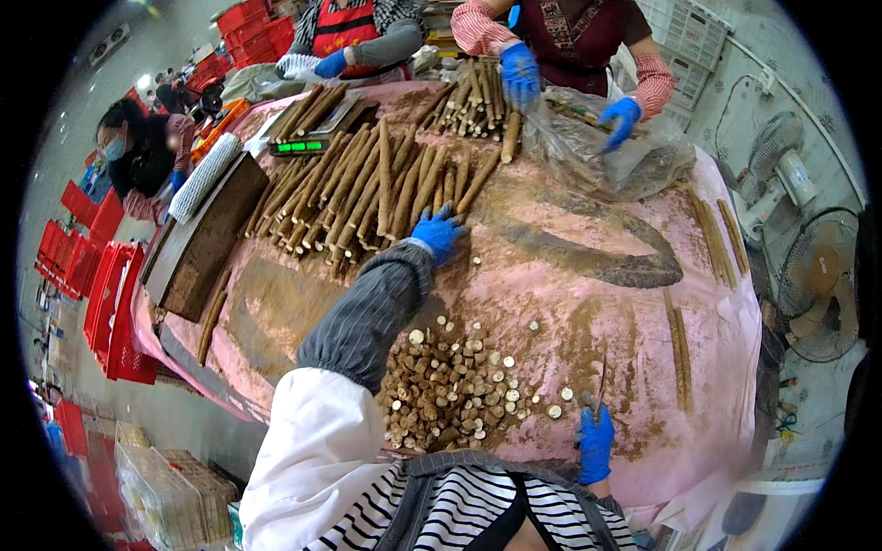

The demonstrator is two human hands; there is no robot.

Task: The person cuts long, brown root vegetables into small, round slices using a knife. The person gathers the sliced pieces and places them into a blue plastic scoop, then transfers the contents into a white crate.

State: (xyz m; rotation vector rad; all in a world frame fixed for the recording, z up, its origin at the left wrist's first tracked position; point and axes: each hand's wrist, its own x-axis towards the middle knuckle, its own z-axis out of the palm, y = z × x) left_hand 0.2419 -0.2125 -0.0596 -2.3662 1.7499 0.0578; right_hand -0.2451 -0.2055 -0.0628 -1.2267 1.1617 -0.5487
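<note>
My left hand (439,235), in a blue glove, stretches out to the near ends of a heap of long brown yam roots (354,193). Its fingers are spread against the ends, not closed round a root. Low on the right, my gloved right hand (595,446) grips a knife (603,381), its narrow blade pointing away from me; the handle is mostly covered by the fingers. Between my arms, close to my body, lies a pile of short cut yam pieces (450,390), some showing white faces. A few white pieces lie scattered around it.
A pink, dirt-smeared sheet (551,303) covers the table. A scale (303,145) carrying roots stands at the far left, near a dark box (207,234). Two co-workers across the table handle roots and a clear plastic bag (597,151). Fans (820,280) stand at right, red crates (115,312) at left.
</note>
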